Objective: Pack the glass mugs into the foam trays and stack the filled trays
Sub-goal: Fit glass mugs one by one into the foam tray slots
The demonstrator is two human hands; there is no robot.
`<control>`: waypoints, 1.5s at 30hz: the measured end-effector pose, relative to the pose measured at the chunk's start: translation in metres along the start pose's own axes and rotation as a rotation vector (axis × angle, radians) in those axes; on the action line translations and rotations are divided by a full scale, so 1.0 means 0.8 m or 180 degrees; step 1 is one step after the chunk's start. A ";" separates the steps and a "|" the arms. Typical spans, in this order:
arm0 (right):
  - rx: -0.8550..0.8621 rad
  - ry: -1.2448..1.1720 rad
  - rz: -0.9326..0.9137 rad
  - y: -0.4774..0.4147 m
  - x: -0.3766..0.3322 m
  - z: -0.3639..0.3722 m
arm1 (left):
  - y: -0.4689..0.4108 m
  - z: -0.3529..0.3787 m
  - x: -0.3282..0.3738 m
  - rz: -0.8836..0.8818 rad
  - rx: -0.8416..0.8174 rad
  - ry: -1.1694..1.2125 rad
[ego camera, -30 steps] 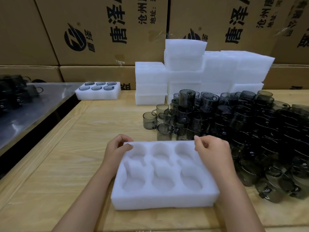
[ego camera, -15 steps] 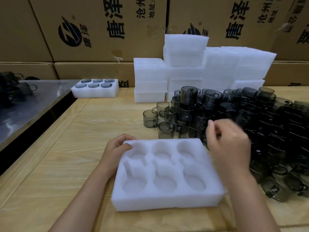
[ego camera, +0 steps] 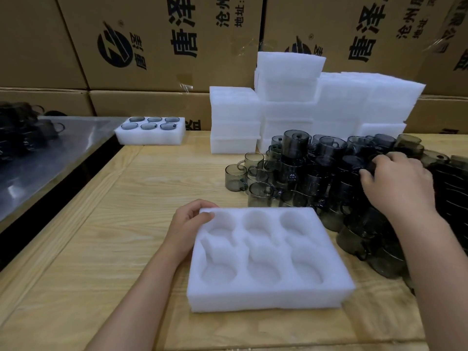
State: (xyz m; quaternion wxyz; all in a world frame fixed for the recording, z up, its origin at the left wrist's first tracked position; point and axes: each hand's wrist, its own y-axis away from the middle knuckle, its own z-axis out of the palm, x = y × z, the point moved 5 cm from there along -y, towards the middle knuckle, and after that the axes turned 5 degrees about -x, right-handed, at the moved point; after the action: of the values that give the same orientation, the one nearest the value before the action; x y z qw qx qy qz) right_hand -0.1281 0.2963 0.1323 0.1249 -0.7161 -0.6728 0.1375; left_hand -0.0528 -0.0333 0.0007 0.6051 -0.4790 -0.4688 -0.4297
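A white foam tray (ego camera: 268, 297) with several hollow pockets lies on the wooden table in front of me. My left hand (ego camera: 188, 225) grips its far left corner, thumb on top. A large pile of smoky grey glass mugs (ego camera: 316, 173) covers the table's right side. My right hand (ego camera: 397, 183) reaches into that pile with its fingers curled round a dark mug (ego camera: 364, 167); the grip is partly hidden. A filled foam tray (ego camera: 149, 138) with several mugs sits at the back left.
Stacks of foam trays (ego camera: 286, 107) stand at the back, against cardboard boxes (ego camera: 162, 41). A steel-topped table (ego camera: 50, 153) with more mugs (ego camera: 22, 127) lies to the left, across a dark gap. Bare wood (ego camera: 141, 186) spans the middle.
My right hand left the tray's far right corner and moved up and right into the mug pile. My left hand stayed on the tray's corner.
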 end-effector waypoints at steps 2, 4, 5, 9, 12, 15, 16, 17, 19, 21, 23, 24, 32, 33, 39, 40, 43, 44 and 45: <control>0.0044 -0.0192 -0.0077 -0.001 0.001 0.002 | 0.000 0.000 0.000 0.0012 -0.0015 0.0018; 0.0068 -0.0376 -0.0143 -0.001 0.001 0.001 | 0.000 0.000 0.001 0.0039 -0.0020 0.0018; 0.0126 -0.0477 -0.0181 0.000 0.001 -0.002 | 0.000 0.000 0.002 0.0046 -0.0001 0.0039; 0.0794 -0.1164 -0.0492 0.022 -0.021 -0.032 | -0.001 -0.005 -0.001 -0.0024 0.0161 0.0475; 0.0783 -0.1776 -0.0997 0.047 -0.078 -0.052 | 0.000 -0.005 0.000 -0.0012 0.0187 0.0705; 0.0244 -0.2221 -0.1683 0.074 -0.156 -0.049 | 0.002 -0.014 0.011 0.0430 0.0495 0.0321; 0.0063 -0.2271 -0.1887 0.084 -0.179 -0.043 | 0.002 -0.018 0.017 0.0609 0.0594 0.0150; -0.0108 -0.2307 -0.2050 0.092 -0.198 -0.035 | 0.001 -0.021 0.020 0.0714 0.0630 0.0057; -0.0410 -0.2436 -0.2254 0.103 -0.224 -0.020 | 0.000 -0.020 0.026 0.0750 0.0495 0.0035; -0.0672 -0.2627 -0.2371 0.108 -0.237 -0.011 | 0.000 -0.010 0.027 0.0788 0.0168 0.0056; -0.0907 -0.2741 -0.2381 0.110 -0.243 -0.004 | 0.001 -0.001 0.027 0.0807 -0.0050 0.0009; -0.0988 -0.2775 -0.2356 0.109 -0.244 -0.002 | 0.001 0.001 0.027 0.0804 -0.0085 0.0002; -0.1810 -0.3760 -0.1576 0.089 -0.228 0.010 | 0.009 -0.001 0.045 0.1047 0.0216 0.0182; -0.1893 -0.3722 -0.1516 0.087 -0.228 0.013 | 0.010 0.001 0.047 0.1104 0.0185 0.0139; -0.2037 -0.3293 -0.1793 0.082 -0.237 0.018 | 0.016 0.011 0.050 0.1169 0.0000 -0.0099; -0.2102 -0.3265 -0.1818 0.082 -0.237 0.020 | 0.014 0.010 0.047 0.1075 -0.0029 -0.0033; -0.2118 -0.2967 -0.1969 0.085 -0.232 0.027 | 0.009 0.003 0.034 0.0588 0.0030 0.0175; -0.2089 -0.2872 -0.2032 0.087 -0.231 0.028 | 0.007 0.001 0.028 0.0458 0.0050 0.0189; -0.2068 -0.2791 -0.2087 0.089 -0.230 0.029 | 0.006 0.001 0.023 0.0372 0.0057 0.0214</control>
State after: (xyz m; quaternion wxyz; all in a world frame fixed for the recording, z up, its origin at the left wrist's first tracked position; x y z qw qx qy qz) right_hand -0.0806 0.1077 0.0902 -0.3502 -0.3515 -0.8531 0.1615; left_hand -0.0449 -0.0330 0.0177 0.6488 -0.4855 -0.4233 -0.4053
